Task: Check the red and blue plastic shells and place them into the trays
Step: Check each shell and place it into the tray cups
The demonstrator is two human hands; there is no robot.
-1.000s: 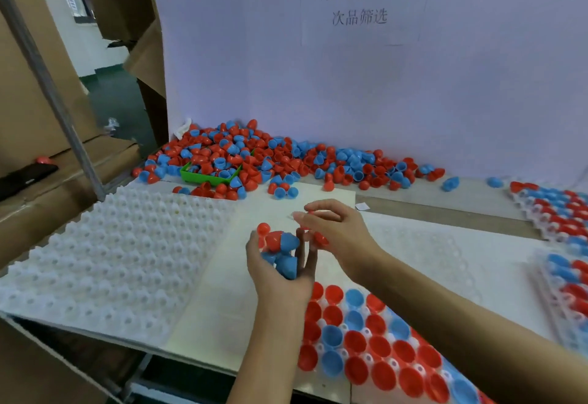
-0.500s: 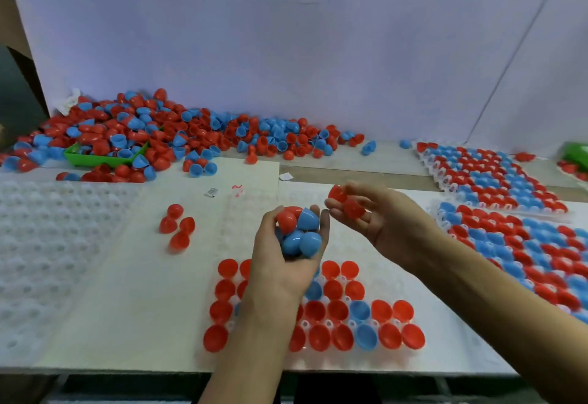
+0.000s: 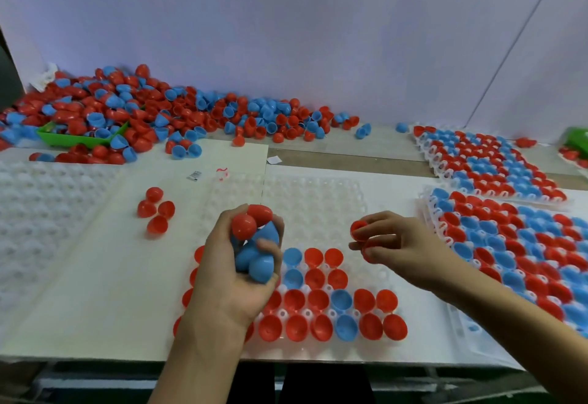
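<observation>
- Gripping a clutch of shells, my left hand hangs over the left part of the clear tray at the table's near edge; its fingers curl round two red shells on top and several blue shells beneath.
- My right hand hovers over the same tray's bare right side, thumb and fingertips pinching red shells, at least two; I cannot tell the exact count.
- Near rows of that tray already carry seated shells, open side up, mostly red with a few blue; the far rows of pockets stand unfilled.
- Four loose red shells lie together on the white board left of the tray, apart from it.
- Along the back wall I see a big heap of red and blue shells, spilling over a green bin at its left end.
- Right of my hands sit filled trays, the nearer stack just beside the working tray; a further full tray lies behind it.
- At far left an empty white moulded tray rests on the table.
- A small striped scrap and a bit of pink-marked clear plastic lie by the working tray's far left corner.
</observation>
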